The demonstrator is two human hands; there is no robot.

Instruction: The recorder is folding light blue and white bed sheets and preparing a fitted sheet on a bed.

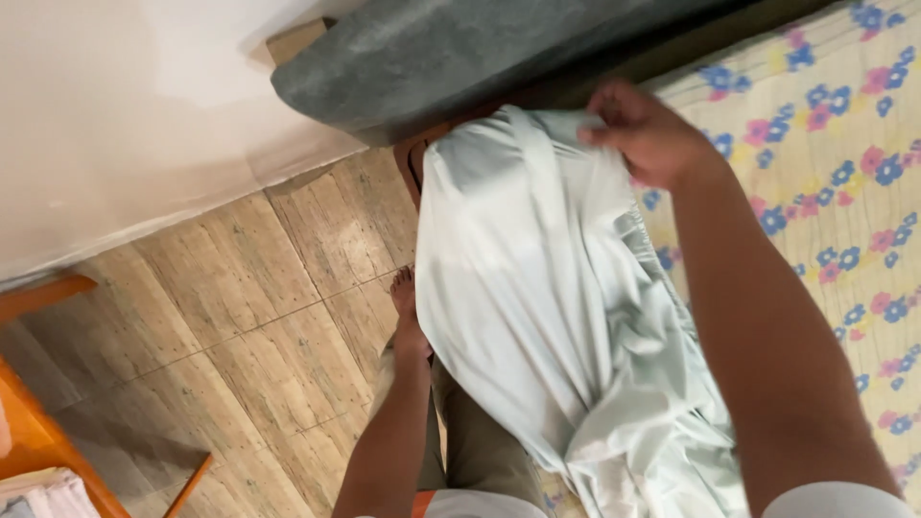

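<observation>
Right now a pale mint-green sheet (547, 288) hangs in long folds over the near corner of a bed, draped from the top of the corner down toward the person's legs, where it bunches into a crumpled heap at the bottom of the view. The right hand (648, 134) sits at the sheet's upper edge with its fingers (604, 129) clenched around a gathered pinch of the cloth, pulling it taut across the corner. The left hand (411, 326) lies lower down at the sheet's left edge; its fingers disappear behind the fabric, so I cannot tell whether they grasp the cloth or only press against it.

Just beside the sheet, on its right, spreads the mattress (844, 221), covered in a cream fabric printed with blue and pink flowers. Above the sheet a grey-green padded headboard (460, 58) runs slantwise across the top of the view, touching the white wall (125, 125) at its left end. Below the wall is a floor of wood-look tiles (259, 317). Well apart from the bed, in the lower left corner, stands an orange wooden frame (38, 422) with folded pale cloth (43, 494) resting beneath it.
</observation>
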